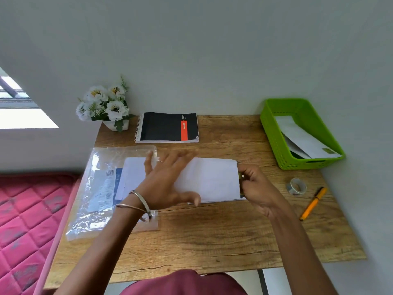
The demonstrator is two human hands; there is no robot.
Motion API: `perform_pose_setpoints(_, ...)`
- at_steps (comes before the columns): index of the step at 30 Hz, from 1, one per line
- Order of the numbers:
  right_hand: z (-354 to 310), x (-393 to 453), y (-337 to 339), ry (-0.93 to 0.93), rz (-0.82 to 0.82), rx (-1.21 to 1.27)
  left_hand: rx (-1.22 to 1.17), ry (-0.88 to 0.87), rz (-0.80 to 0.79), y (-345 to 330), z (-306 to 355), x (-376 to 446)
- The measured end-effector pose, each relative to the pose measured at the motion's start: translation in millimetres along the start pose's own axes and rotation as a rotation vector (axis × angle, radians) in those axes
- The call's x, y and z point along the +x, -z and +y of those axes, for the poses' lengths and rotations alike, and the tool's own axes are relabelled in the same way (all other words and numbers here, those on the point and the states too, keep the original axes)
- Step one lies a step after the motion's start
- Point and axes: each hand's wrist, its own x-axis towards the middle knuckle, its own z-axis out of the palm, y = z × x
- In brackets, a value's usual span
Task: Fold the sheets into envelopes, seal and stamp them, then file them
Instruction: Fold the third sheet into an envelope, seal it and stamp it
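A white envelope (212,180) lies across the middle of the wooden desk (212,241). My left hand (168,184) lies flat over its left part with fingers spread and straight. My right hand (254,186) is at the envelope's right end, where its fingertips pinch a small greenish stamp (242,176) against the edge. More white sheets (133,175) stick out from under my left hand, partly over a clear plastic packet (95,192). A green basket (297,133) at the back right holds white envelopes (306,141).
A tape roll (296,186) and an orange pen (312,204) lie right of my right hand. A black spiral notebook (168,127) and a pot of white flowers (106,105) stand at the back by the wall. A pink mattress (25,220) is left of the desk.
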Motion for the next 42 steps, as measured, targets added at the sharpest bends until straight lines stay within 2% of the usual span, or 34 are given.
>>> perform_pose_setpoints(4,4,1,-4,-0.036,-0.038,-0.072,0.294,-0.118,0.019,-16,4,6)
perform_pose_setpoints(7,6,2,-1,-0.014,-0.009,-0.055,0.377,-0.114,0.093,-19,1,10)
perform_pose_setpoints(9,8,3,7,0.018,0.060,-0.004,0.397,-0.074,0.111,-20,-4,10)
perform_pose_setpoints(11,17,5,18,0.008,0.212,-0.014,0.411,-0.025,0.123,-20,-11,9)
perform_pose_setpoints(14,49,14,33,-0.085,0.595,-0.299,0.410,0.028,0.128,-22,-22,6)
perform_pose_setpoints(15,60,17,36,-0.153,0.662,-0.442,0.405,0.042,0.124,-23,-25,5)
perform_pose_setpoints(18,83,21,35,-0.391,0.645,-0.765,0.399,0.067,0.112,-29,-28,3)
perform_pose_setpoints(21,88,24,29,-0.484,0.660,-0.888,0.386,0.071,0.100,-38,-29,1)
perform_pose_setpoints(29,110,44,44,-0.476,0.693,-0.572,0.385,0.107,0.060,-54,-33,-1)
perform_pose_setpoints(34,104,36,41,-0.382,0.745,-0.332,0.366,0.135,0.037,-59,-33,0)
perform_pose_setpoints(42,90,19,39,-0.137,0.740,-0.214,0.338,0.141,0.030,-61,-33,3)
